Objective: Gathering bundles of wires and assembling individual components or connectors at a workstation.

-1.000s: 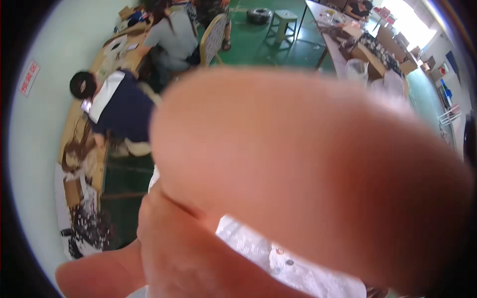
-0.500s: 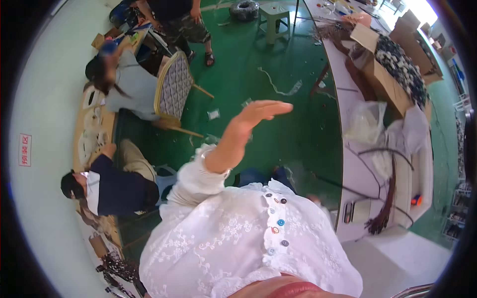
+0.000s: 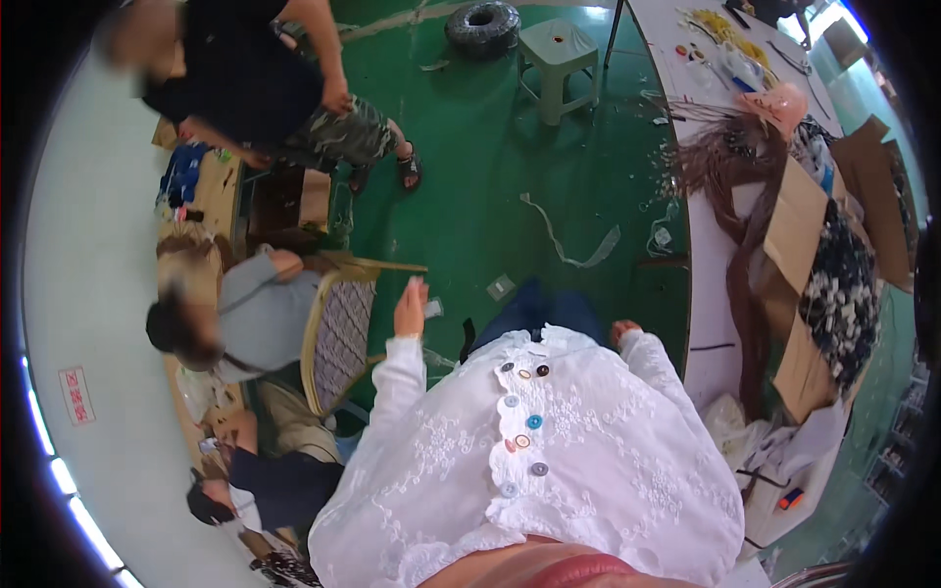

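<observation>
My left hand (image 3: 410,307) hangs at my left side, nearest to the patterned chair, with its fingers stretched out and nothing seen in them. At my right side, close to the edge of the long table, my right hand (image 3: 624,331) shows only small below the white sleeve. Its fingers look bent, but what they do is not clear. Neither hand touches the table. A patterned chair (image 3: 338,338) with a gold frame stands to the left, and a person in grey (image 3: 265,309) sits on it.
Along the right runs a long table (image 3: 708,314) with brown strands (image 3: 750,323) and a cardboard box (image 3: 794,235). A green stool (image 3: 557,61) and a black coil (image 3: 481,29) stand ahead. A plastic strip (image 3: 569,253) lies on the floor. Another person (image 3: 250,73) stands at the left workbench.
My left hand has dropped from its raised place in front of me to my left side. My right hand has come into view. I have moved forward along the aisle.
</observation>
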The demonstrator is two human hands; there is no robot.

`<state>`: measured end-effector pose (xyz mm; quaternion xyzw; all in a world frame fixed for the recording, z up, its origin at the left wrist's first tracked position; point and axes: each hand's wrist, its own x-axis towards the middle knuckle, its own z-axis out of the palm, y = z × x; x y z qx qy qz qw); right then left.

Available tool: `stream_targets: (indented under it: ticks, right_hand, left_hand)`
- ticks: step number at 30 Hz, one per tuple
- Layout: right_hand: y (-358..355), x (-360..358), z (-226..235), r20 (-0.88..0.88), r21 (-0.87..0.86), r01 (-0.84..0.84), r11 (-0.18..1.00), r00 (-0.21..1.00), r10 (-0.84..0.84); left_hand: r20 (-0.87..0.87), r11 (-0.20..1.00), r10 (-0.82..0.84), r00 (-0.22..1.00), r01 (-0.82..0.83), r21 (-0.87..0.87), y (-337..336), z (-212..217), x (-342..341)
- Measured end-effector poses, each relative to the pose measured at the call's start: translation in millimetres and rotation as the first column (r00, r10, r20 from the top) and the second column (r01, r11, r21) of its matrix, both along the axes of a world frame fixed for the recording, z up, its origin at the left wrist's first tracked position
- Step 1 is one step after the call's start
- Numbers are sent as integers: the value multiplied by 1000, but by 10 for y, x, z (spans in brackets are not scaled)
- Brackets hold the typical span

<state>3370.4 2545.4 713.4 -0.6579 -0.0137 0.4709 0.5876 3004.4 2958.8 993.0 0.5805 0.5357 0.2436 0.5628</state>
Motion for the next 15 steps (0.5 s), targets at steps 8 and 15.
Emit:
stream_targets:
  ticks: [8, 15]
  right_hand:
    - [2337, 1807, 733, -77, -885, -441, 153, 461, 884]
    - [6757, 5488, 1230, 432, -686, -539, 488, 237, 870]
  left_hand:
    - [-65, 882, -435, 898, 440, 171, 3659, 424, 3903]
    - [-330, 934, -229, 916, 111, -339, 6362, -711, 4476]
